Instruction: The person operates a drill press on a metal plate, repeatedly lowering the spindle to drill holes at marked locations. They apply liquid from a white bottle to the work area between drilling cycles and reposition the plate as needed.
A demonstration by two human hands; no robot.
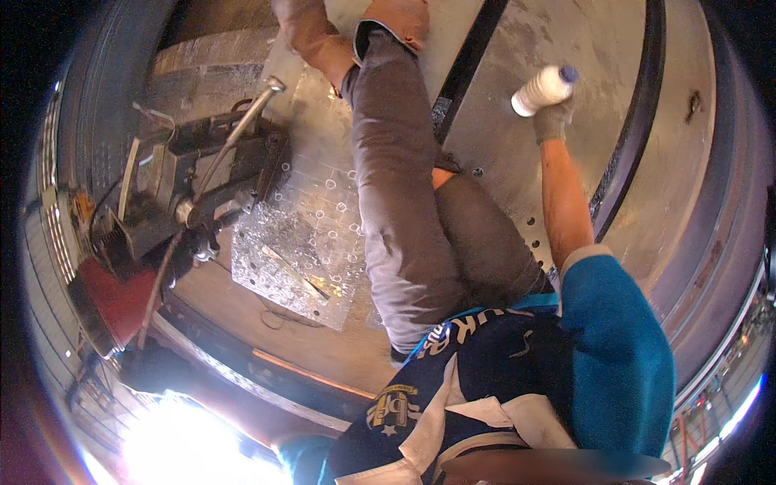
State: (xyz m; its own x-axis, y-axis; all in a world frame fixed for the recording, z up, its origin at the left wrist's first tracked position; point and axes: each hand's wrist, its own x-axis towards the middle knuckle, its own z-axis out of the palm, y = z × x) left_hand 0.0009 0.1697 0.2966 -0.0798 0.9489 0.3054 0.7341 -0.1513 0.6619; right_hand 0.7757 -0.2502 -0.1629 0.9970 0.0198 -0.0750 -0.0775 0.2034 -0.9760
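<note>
My right hand (pixel 553 121), in a grey glove, is stretched out to the upper right and closed around a white plastic bottle (pixel 540 90) with a blue cap. The bottle lies almost sideways in the grip, over a large grey metal surface (pixel 566 32). My left hand is hidden; only a bit of blue sleeve (pixel 303 459) shows at the bottom beside a bright glare. My legs in grey trousers (pixel 400 186) and brown boots (pixel 323 40) reach up the middle of the picture.
A dark drilling machine (pixel 202 182) with a long metal handle (pixel 242 121) stands at the left on a shiny plate with several drilled holes (pixel 303 242). A red part (pixel 117 303) sits below it. Black strips (pixel 626 121) cross the metal surface.
</note>
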